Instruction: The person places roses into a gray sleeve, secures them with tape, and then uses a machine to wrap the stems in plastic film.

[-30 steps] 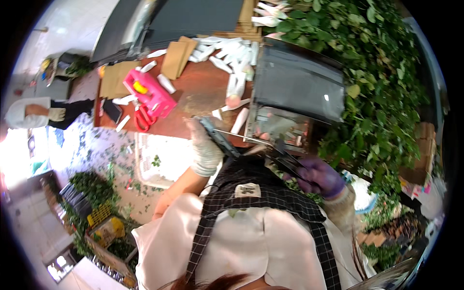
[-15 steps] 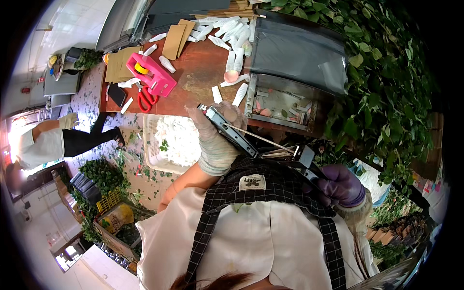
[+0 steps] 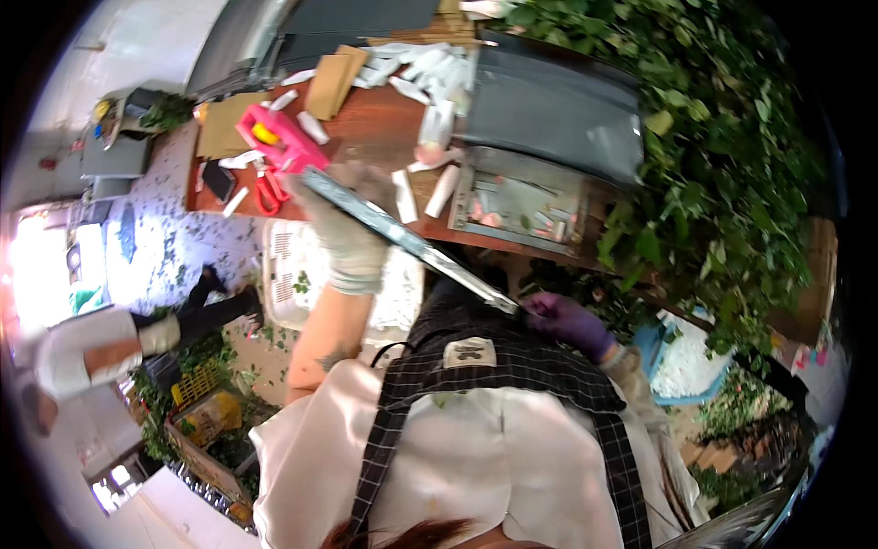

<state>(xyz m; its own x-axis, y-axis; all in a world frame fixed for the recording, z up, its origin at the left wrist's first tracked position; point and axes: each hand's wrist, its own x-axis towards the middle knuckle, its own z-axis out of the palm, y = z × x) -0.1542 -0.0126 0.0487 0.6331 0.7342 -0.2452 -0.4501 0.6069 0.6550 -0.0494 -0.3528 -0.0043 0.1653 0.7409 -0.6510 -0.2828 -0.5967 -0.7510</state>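
Note:
My left hand, in a pale glove, is closed around the front part of a long metal stapler. The stapler slants across in front of my checked apron, its far end up by the table edge. At its lower end my right hand, in a purple glove, has its fingers closed on the tip. Motion blur softens the stapler and both hands. Below my left hand stands a white plastic basket of white pieces, partly hidden by my forearm.
On the brown table lie a pink tape dispenser, red scissors, a phone, cardboard pieces, several white tapered pieces and a metal tray. Leafy stems crowd the right. A blue bin stands lower right; a person walks at left.
The stapler has gone from opened, with its rod and spring part pulled out, to one straight length. My left hand moved left, my right hand inward. The person at left has moved lower in view.

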